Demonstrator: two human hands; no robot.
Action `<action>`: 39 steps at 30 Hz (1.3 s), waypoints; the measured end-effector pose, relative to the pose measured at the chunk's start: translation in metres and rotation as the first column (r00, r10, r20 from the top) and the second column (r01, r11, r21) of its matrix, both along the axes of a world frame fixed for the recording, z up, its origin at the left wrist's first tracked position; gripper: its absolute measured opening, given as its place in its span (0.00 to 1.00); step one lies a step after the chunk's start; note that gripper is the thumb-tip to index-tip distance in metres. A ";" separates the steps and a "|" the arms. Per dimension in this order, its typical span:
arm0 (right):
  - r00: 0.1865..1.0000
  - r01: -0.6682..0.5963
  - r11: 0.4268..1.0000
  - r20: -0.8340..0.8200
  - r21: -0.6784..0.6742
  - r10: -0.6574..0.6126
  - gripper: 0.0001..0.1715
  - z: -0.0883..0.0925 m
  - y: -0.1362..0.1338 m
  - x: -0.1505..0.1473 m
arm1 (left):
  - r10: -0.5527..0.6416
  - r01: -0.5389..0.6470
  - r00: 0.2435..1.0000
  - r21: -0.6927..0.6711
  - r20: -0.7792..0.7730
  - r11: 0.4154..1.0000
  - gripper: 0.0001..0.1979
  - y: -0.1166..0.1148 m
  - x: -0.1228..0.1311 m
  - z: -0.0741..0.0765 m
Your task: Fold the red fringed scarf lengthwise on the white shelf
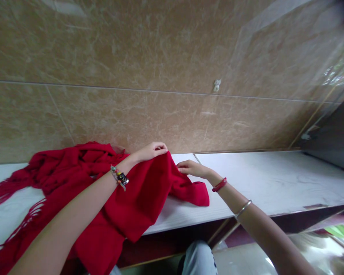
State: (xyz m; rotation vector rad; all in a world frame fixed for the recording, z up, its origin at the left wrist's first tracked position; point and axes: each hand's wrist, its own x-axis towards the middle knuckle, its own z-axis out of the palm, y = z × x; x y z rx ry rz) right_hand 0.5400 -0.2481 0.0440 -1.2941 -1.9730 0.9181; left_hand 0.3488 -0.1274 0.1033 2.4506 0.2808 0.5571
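A red fringed scarf lies bunched over the left part of the white counter, with some of it hanging past the front edge. My left hand pinches its upper edge and lifts it into a peak. Close by on the right, my right hand has its fingers bent together at the scarf's other side, and they seem to grip the cloth there. A short folded end of the scarf rests on the counter below my right hand. The fringe spreads out at the far left.
Behind the white counter rises a brown marbled tile wall with a small white hook. A dark grey panel stands at the right end. Below the counter are open shelves and a green item at lower right.
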 end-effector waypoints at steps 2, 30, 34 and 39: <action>0.994 -0.055 0.998 -0.097 0.001 0.055 0.21 0.004 -0.002 -0.008 | 0.033 -0.034 0.999 0.079 0.007 0.996 0.15 -0.003 -0.003 0.013; 0.317 0.518 0.030 -0.159 0.855 -0.935 0.06 0.099 -0.063 0.080 | 0.257 -0.373 0.923 0.500 0.288 0.782 0.14 0.000 -0.053 0.079; 0.508 0.552 0.485 0.188 0.678 -0.841 0.06 0.063 -0.066 0.072 | 0.279 -0.399 0.913 0.512 0.298 0.761 0.15 0.008 -0.056 0.075; 0.828 0.300 0.928 0.423 0.220 -0.367 0.05 -0.001 -0.059 0.035 | 0.305 -0.412 0.910 0.540 0.280 0.734 0.15 0.014 -0.060 0.073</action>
